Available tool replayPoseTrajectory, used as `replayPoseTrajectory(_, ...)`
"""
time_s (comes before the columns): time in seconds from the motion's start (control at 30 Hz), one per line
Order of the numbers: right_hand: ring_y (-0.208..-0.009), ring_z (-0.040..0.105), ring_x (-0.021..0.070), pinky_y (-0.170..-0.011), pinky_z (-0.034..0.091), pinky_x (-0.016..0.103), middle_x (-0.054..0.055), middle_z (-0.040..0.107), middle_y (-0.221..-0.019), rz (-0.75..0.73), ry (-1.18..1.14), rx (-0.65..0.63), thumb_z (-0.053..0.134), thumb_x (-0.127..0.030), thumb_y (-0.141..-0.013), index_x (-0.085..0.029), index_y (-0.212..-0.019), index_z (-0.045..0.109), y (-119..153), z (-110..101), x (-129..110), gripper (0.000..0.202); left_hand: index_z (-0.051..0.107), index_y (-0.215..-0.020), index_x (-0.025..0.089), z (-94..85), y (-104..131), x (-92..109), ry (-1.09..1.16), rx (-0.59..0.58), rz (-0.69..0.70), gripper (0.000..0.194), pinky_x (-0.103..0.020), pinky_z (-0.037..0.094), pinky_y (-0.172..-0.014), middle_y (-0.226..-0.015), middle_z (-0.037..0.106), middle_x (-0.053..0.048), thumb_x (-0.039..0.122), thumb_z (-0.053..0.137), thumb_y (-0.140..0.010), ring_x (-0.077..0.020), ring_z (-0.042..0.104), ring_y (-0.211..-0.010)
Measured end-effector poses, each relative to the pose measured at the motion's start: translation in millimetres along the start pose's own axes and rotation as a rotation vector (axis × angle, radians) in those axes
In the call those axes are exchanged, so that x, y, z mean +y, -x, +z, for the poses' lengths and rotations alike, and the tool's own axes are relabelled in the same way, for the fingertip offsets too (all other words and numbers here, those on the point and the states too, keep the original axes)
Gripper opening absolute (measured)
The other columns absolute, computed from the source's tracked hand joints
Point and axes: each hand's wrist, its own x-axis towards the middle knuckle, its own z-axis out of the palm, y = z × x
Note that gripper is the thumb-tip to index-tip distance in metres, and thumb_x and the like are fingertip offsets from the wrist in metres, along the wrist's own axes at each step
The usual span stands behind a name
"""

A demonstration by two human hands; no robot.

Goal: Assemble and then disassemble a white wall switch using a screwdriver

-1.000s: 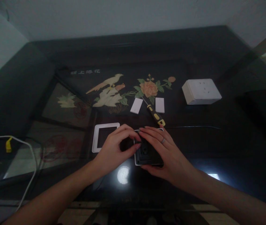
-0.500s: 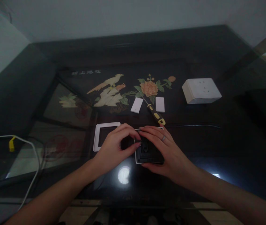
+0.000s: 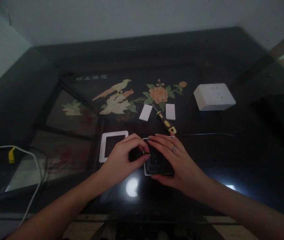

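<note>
A black square module with a white edge (image 3: 158,166) lies on the dark glossy table, its black side up. My right hand (image 3: 175,155) grips it, fingers over the top and far edge, thumb at the near edge. At its left side my left hand (image 3: 128,155) is pinched, thumb and index fingertips together on a tiny thing too small to name. A white square frame (image 3: 102,148) lies flat, partly behind my left hand. Beyond the module rests a black and yellow screwdriver (image 3: 166,123) between two white rectangular plates (image 3: 146,112) (image 3: 170,111).
A white socket box (image 3: 215,96) stands at the right. A white cable (image 3: 35,160) with a yellow tag (image 3: 11,155) runs along the left. Bird and flower artwork (image 3: 118,100) decorates the table (image 3: 132,60). A thin wire (image 3: 207,134) lies right of the module.
The fingertips of my left hand have shifted very slightly at the module's left side. My right hand keeps its grip, and the module stays in place.
</note>
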Motion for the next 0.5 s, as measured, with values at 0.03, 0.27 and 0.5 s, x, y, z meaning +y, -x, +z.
replayPoseTrajectory(0.03, -0.136, 0.045, 0.0333, -0.112, 0.033, 0.063, 0.017, 0.056, -0.142, -0.005, 0.007, 0.003, 0.076, -0.031, -0.076, -0.013, -0.138, 0.042, 0.0, 0.3, 0.3, 0.074, 0.063, -0.084, 0.017, 0.5, -0.3, 0.7, 0.012, 0.004, -0.019, 0.011, -0.026, 0.044, -0.074, -0.084, 0.06, 0.0, 0.007, 0.065, -0.082, -0.015, 0.058, -0.081)
replayPoseTrajectory(0.27, -0.136, 0.044, 0.0338, -0.111, 0.034, 0.064, 0.017, 0.055, -0.143, -0.02, 0.028, 0.003, 0.077, -0.031, -0.076, -0.012, -0.139, 0.041, 0.7, -0.2, 0.2, 0.075, 0.063, -0.087, 0.018, 0.9, -1.3, 3.4, 0.04, 0.009, -0.049, 0.008, -0.028, 0.044, -0.077, -0.087, 0.058, -0.001, 0.01, 0.063, -0.083, -0.016, 0.058, -0.085)
replayPoseTrajectory(0.5, -0.137, 0.043, 0.0329, -0.111, 0.035, 0.063, 0.017, 0.054, -0.145, -0.014, 0.019, -0.01, 0.078, -0.033, -0.076, -0.012, -0.14, 0.04, 0.4, -0.8, -0.1, 0.077, 0.058, -0.089, 0.018, 6.8, 0.5, 1.8, 0.004, 0.069, -0.055, 0.011, -0.026, 0.042, -0.073, -0.082, 0.055, 0.002, 0.009, 0.06, -0.084, -0.0134, 0.055, -0.078)
